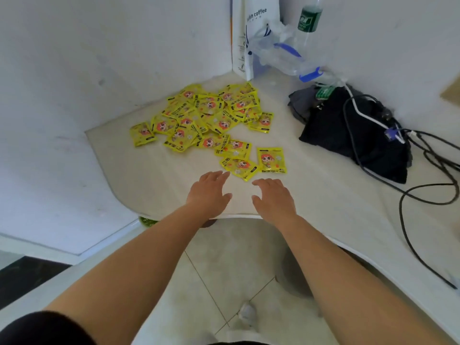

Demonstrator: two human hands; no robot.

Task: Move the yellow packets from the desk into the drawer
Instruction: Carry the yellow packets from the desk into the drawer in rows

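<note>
Hovering over the pale tabletop (149,175), the left hand (209,192) shows straight, spread fingers (219,175), empty, tips just beside the nearest small glossy yellow packets (206,115) printed with cartoon faces. The heap lies scattered toward the back corner, overlapping, nothing lifted. By my read the job has barely begun, and no drawer is in view. The right hand (272,197) is alongside, loosely curved, holding nothing. Far right sits a black fabric bag (353,135).

- White paper bag (258,26), "coffee" lettering, upright in the far corner.
- Clear bottle (308,21), green label, just beside it.
- Crumpled clear plastic bag (281,53), blue parts.
- Black fabric bundle (348,135), right side; black cables (428,155) and a white cable (366,117) across it.
- Crumpled wad (247,313) on tiled floor (224,257).
</note>
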